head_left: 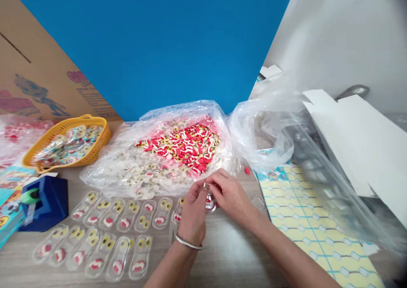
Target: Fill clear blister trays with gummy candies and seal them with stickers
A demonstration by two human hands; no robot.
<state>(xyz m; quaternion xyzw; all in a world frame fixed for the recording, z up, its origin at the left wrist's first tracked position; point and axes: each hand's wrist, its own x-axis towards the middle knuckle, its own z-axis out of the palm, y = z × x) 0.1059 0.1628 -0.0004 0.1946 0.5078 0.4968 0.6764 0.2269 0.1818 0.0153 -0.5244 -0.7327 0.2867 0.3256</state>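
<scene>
Blister tray [211,207] on the table [229,254], under my left hand [194,214] and right hand [231,195]; their fingers pinch a small pale piece. It shows red-and-white gummy; leftward, two rows of trays [138,267] look filled. Loose gummies [190,146] remain bagged beyond.

Around the wrist of your left hand [194,211] you wear one slim bangle [188,243], silver-coloured, rounded and smooth, with a bright metallic shine. Your right hand [231,193] is bare, and both of your forearms [280,237] are uncovered as far as they show.
</scene>
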